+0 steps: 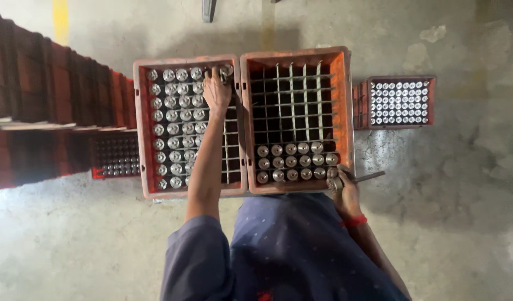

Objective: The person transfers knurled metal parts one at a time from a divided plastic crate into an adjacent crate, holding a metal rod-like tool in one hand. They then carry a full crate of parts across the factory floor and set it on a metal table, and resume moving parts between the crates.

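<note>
Left arm stretched far forward, left hand palm down, fingers curled shut around something small. Right arm bent close to body, right hand low, fingers closed in a grip.

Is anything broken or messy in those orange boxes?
Nothing looks spilled or broken. The left crate and right crate are each only part-filled with capped bottles standing upright in their cells. The concrete floor shows stained patches.

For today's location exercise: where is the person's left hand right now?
In the head view, the left hand reaches to the far edge of the left crate, gripping a bottle top among capped bottles.
</note>
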